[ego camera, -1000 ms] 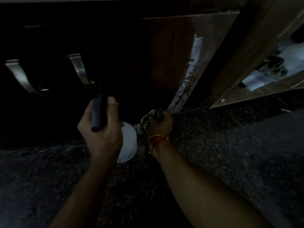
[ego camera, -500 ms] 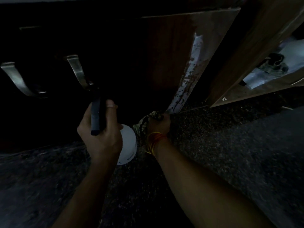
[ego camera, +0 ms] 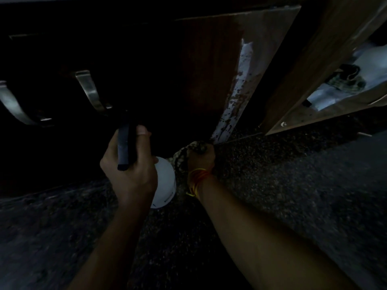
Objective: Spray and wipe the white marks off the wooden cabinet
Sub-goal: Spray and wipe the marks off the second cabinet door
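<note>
The scene is dim. My left hand (ego camera: 132, 170) grips the black trigger head of a white spray bottle (ego camera: 164, 183), held low in front of the dark wooden cabinet (ego camera: 201, 65). My right hand (ego camera: 202, 158), with orange and yellow threads at the wrist, is closed on a patterned cloth (ego camera: 184, 156) pressed at the bottom corner of the cabinet door. A long streak of white marks (ego camera: 236, 93) runs up the door's right edge from just above the cloth.
Two curved metal handles (ego camera: 90, 92) stick out of the cabinet front at the left. An open cabinet door (ego camera: 303, 65) stands at the right, with pale items on a shelf (ego camera: 343, 84) behind it. Speckled dark stone floor (ego camera: 293, 185) lies below.
Both hands have stayed nearly in place; the view shifted slightly, and the cloth hand stays at the foot of the white streak.
</note>
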